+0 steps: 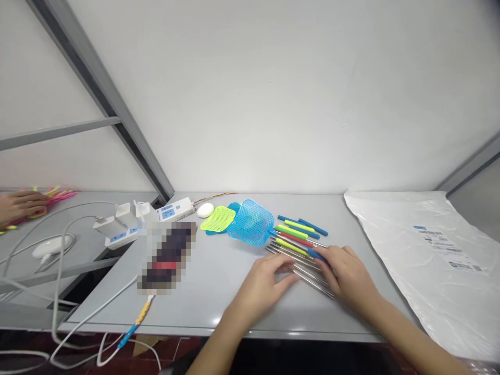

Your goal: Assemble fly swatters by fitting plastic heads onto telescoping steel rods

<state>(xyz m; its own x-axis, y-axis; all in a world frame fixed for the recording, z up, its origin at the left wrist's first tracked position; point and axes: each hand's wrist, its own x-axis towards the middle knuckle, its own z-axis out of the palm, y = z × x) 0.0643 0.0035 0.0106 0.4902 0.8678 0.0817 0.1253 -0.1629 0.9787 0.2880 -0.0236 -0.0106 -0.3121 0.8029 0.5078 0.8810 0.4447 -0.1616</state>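
A blue fly swatter point(252, 223) lies above the grey table, its mesh head toward the left and its blue handle toward my right hand point(344, 271). My right fingers are closed on that handle. My left hand point(269, 276) is over the left part of a group of thin metal rods point(312, 281), its thumb and fingers curved and apart. Beneath the swatter, a yellow-green swatter head point(219, 219) overlaps another blue head point(233, 207). Several coloured handle grips, among them a red one point(297, 239) and a green one point(292, 232), lie beside the rods.
A white plastic mailer point(414, 250) covers the right side. On the left are a pixelated phone-like object point(167, 258), a power strip point(175, 209) with chargers, a white oval object point(205, 210) and loose cables. Another person's hand point(23, 205) touches pink and yellow strands point(58, 195).
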